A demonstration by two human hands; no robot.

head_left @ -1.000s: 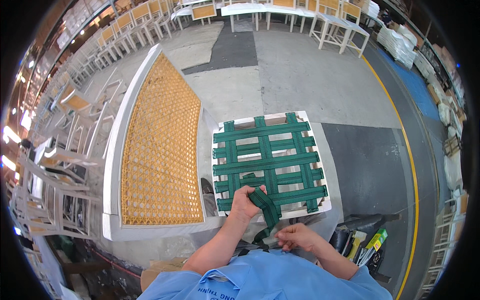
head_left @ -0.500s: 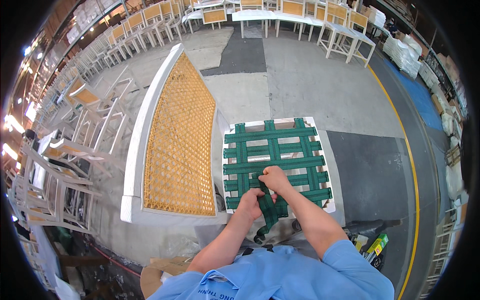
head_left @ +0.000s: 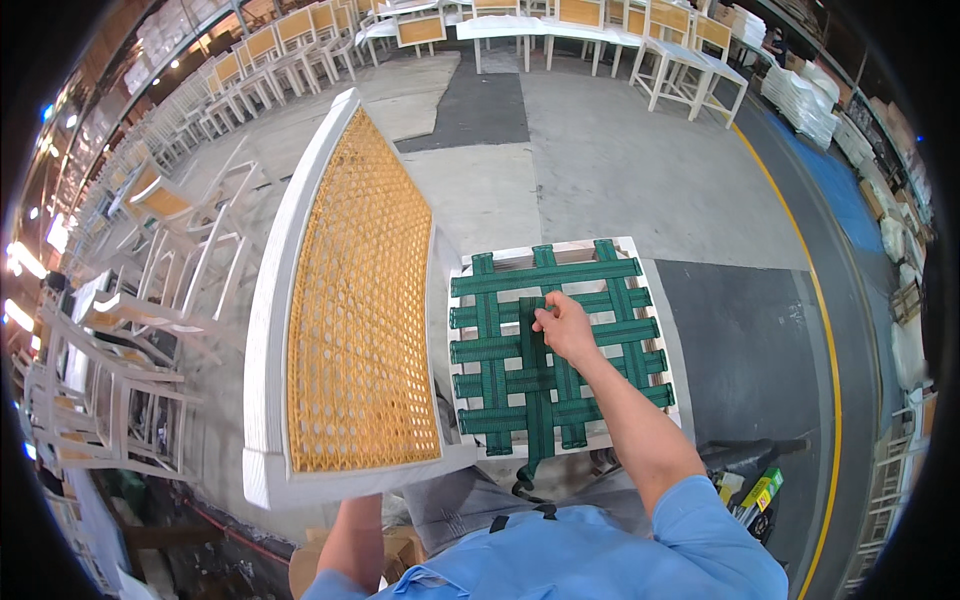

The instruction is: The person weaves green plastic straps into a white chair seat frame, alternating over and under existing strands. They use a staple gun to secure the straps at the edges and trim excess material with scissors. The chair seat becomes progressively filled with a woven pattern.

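Observation:
A white chair frame (head_left: 268,350) with a woven cane back panel (head_left: 365,320) stands in front of me, its back to the left. Dark green webbing straps (head_left: 480,350) criss-cross over its seat opening. My right hand (head_left: 566,328) is over the seat, fingers pinched on a loose webbing strap (head_left: 535,345) that runs between the others. The strap's tail (head_left: 540,440) hangs over the near seat edge and curls below it. My left forearm (head_left: 358,530) reaches up beneath the lower end of the chair back, which hides my left hand.
Rows of white chairs (head_left: 270,45) line the far side, and more unfinished chair frames (head_left: 180,270) crowd the left. At lower right lie a yellow-green box (head_left: 764,488) and dark items. Cardboard (head_left: 400,550) sits near my left side. A yellow floor line (head_left: 822,330) curves along the right.
My left hand has left the strap and gone behind the chair back. My right hand has moved farther away across the seat with the strap, which now lies between the crosswise straps.

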